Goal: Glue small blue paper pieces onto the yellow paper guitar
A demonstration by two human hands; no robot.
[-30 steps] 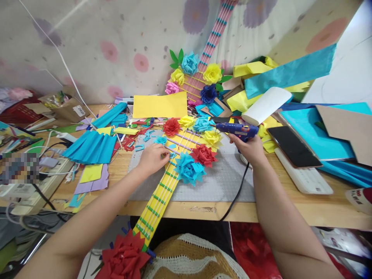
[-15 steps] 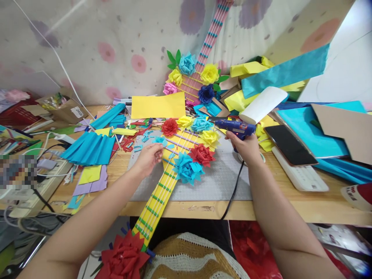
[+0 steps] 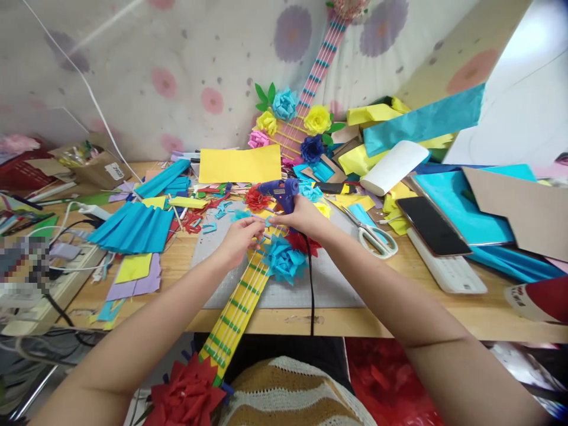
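A blue glue gun [image 3: 280,190] is in my right hand [image 3: 306,216], its nozzle pointing left over the yellow paper guitar [image 3: 235,305]. Beside it, my left hand [image 3: 244,238] is pinched around a light-blue paper piece [image 3: 268,221]; the fingers hide part of it. The two hands' fingertips nearly meet. On the guitar body are a red paper flower [image 3: 256,198] and a large blue paper flower [image 3: 284,259]; my right hand partly covers others. A big red paper flower [image 3: 186,387] sits at the neck's lower end. The gun's black cord [image 3: 312,290] hangs over the table edge.
Scissors [image 3: 377,241] lie on the grey cutting mat [image 3: 341,290]. To the right are a phone [image 3: 432,225] and a red-and-white cup [image 3: 539,300]. Blue crepe paper [image 3: 133,228] and a power strip [image 3: 66,281] lie left. A pink paper guitar [image 3: 317,71] leans behind.
My right hand has brought the glue gun left, over the guitar body and close to my left hand, uncovering the scissors. My left hand has shifted slightly right, still pinched.
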